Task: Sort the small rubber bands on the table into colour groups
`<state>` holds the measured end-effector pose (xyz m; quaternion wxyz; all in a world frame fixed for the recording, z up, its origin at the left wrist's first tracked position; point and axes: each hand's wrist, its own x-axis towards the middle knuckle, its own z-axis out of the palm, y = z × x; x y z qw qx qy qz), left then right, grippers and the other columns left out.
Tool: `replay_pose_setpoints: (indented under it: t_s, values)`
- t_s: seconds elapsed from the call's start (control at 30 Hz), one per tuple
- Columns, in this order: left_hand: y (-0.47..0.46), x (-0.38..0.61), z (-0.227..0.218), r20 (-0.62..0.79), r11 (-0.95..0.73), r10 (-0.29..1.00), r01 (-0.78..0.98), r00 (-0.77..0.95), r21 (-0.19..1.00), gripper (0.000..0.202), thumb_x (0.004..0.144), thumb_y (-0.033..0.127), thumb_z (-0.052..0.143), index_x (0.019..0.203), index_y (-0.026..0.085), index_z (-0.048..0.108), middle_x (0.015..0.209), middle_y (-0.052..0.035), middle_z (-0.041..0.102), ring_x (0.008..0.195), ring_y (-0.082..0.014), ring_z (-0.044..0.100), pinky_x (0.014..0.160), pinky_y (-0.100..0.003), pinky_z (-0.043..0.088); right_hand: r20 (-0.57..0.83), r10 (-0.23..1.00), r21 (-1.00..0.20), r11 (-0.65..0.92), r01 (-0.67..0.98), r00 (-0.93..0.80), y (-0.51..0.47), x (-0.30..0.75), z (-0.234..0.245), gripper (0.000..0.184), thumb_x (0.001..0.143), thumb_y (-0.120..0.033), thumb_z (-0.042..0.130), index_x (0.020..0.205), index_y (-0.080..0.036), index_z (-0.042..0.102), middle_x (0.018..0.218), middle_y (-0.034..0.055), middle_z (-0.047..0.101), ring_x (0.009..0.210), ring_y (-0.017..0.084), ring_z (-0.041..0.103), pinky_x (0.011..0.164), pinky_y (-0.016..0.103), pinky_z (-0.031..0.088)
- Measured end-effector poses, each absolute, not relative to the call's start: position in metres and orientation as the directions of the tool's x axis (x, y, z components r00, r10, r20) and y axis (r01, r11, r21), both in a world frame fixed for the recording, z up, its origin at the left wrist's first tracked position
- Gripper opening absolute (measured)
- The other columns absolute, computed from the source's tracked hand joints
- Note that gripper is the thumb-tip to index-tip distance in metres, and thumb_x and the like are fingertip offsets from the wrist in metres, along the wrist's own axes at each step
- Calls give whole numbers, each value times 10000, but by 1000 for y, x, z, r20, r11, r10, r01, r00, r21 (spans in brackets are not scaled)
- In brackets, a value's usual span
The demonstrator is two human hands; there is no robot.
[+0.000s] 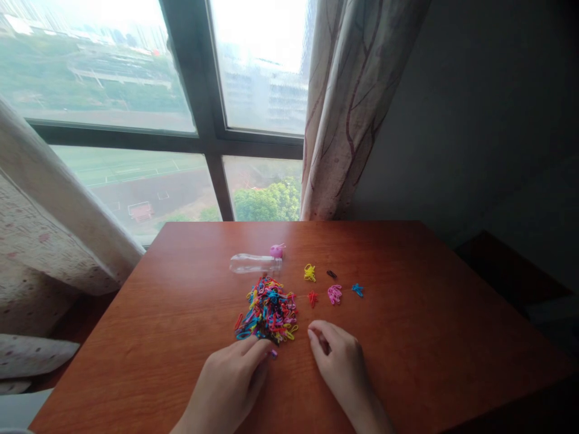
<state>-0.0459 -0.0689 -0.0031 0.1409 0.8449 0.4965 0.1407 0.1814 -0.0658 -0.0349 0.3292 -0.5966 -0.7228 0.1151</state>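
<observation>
A heap of small mixed-colour rubber bands [268,310] lies on the brown wooden table [407,337]. My left hand [233,377] rests at the heap's near edge, fingers pinched on a small pink band. My right hand [337,361] lies just right of the heap with its fingers curled in; what they hold, if anything, is hidden. Beyond the hands sit small sorted clusters: yellow [310,272], dark [332,274], red [312,298], pink [335,294] and blue [357,289].
A clear plastic bottle with a pink cap [256,262] lies on its side behind the heap. Curtains [357,102] hang at both sides of a window beyond the table's far edge. A dark wall is on the right.
</observation>
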Motion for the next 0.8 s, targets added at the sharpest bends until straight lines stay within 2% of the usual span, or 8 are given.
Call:
replay_pose_setpoints:
  t_s: [0.17,0.3,0.5,0.67,0.73,0.8]
  values:
    - [-55,-18,16,-43,-529,832,816,553,234,252,914,101,466,1010,246,648,913,-33,726,827,-225,709,682,-291,524,316,941,-544,283,790,-119,-71,173,-35,187,941,-202,491,830,-223,640,674,-7,649,598,152,604,590,248,372]
    - [-44,3,28,-173,-551,799,817,575,171,264,851,27,506,977,202,658,949,-70,729,865,-252,708,708,-324,542,292,950,-572,269,775,-115,-70,174,-33,172,931,-188,496,824,-227,625,689,-15,646,601,151,594,595,255,356]
    - [-44,15,27,-190,-559,797,819,574,131,230,871,25,505,942,174,666,976,-98,722,891,-269,705,748,-367,555,275,955,-594,259,762,-111,-70,174,-30,174,923,-163,496,799,-228,600,699,-19,640,622,150,588,603,257,338]
    - [-43,10,24,-191,-532,806,827,561,184,224,863,40,504,931,188,659,960,-73,725,895,-261,702,751,-353,544,271,956,-602,262,754,-115,-70,174,-33,157,924,-173,509,807,-226,598,696,-20,630,615,146,572,600,260,323]
    - [-42,4,22,-134,-500,827,824,545,267,219,883,71,482,926,197,655,942,-59,727,870,-240,702,726,-318,526,267,958,-612,255,748,-108,-70,174,-33,154,928,-177,510,814,-227,601,695,-23,625,617,144,568,602,260,321]
    - [-41,-4,20,-55,-447,859,799,508,403,213,911,120,460,920,209,654,911,-40,727,807,-197,694,685,-269,495,263,959,-624,253,739,-105,-71,174,-33,146,931,-182,512,828,-229,606,694,-25,620,621,143,567,605,259,321]
